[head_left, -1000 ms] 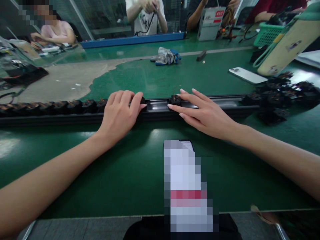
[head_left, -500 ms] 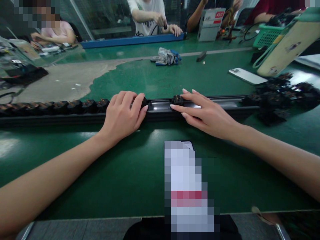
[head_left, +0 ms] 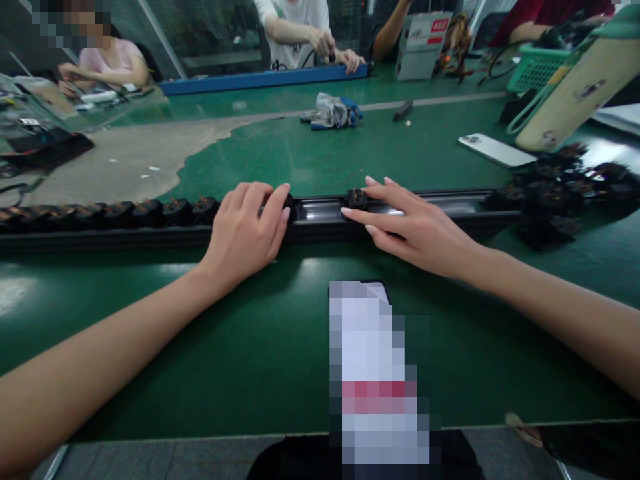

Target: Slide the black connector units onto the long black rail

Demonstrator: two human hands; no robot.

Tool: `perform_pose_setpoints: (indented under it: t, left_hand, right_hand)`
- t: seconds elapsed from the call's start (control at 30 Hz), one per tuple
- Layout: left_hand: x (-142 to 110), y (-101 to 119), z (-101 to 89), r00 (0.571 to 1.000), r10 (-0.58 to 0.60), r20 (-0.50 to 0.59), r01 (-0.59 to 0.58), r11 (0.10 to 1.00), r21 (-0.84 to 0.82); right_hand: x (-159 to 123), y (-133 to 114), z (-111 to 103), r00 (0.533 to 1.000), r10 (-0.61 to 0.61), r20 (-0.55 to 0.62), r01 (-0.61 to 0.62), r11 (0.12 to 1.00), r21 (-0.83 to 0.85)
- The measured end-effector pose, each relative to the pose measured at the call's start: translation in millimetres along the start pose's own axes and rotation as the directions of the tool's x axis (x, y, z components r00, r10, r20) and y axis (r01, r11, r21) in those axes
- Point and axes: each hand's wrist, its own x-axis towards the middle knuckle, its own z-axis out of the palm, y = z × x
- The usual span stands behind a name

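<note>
My left hand [head_left: 243, 230] curls over a small black coil component [head_left: 289, 207] at the end of a long row of like parts [head_left: 100, 215], which have copper windings and sit in a dark metal rail [head_left: 320, 213]. My right hand [head_left: 415, 228] rests on the rail further right. Its fingers straddle a second black component [head_left: 357, 199] from above and below. A shiny stretch of rail lies open between the two components. The undersides of both parts are hidden by my fingers.
A heap of black components [head_left: 555, 193] lies at the rail's right end. A pixelated phone [head_left: 370, 367] lies on the green bench mat [head_left: 280, 373] near me. Beyond the rail are a white smartphone [head_left: 495, 150], work gloves [head_left: 330, 112] and a co-worker's hands [head_left: 330, 57].
My hands stay almost where they were on the rail. The co-worker across the bench has lowered both hands towards the blue strip.
</note>
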Motion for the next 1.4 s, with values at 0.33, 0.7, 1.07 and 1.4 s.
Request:
perform_pose_setpoints:
  t: [0.33, 0.7, 1.07, 1.4]
  left_hand:
    - [1, 0, 5.5, 0.999, -0.042, -0.025, 0.039, 0.994, -0.105]
    - [1, -2, 6.6, 0.998, -0.006, -0.066, 0.0, 0.996, -0.087]
    - [-2, -4, 8.0, 0.997, -0.015, -0.07, 0.008, 0.995, -0.098]
    - [-4, -3, 2.6, 0.996, -0.045, -0.076, 0.04, 0.997, -0.071]
  right_hand:
    - [-1, 2, -1, 1.0, 0.005, 0.003, -0.005, 1.0, 0.011]
    - [0, 8, -1, 0.998, 0.067, -0.013, -0.066, 0.996, 0.054]
    - [24, 3, 14, 0.969, 0.233, -0.079, -0.223, 0.967, 0.123]
    - [25, 4, 14, 0.964, 0.258, -0.059, -0.25, 0.962, 0.106]
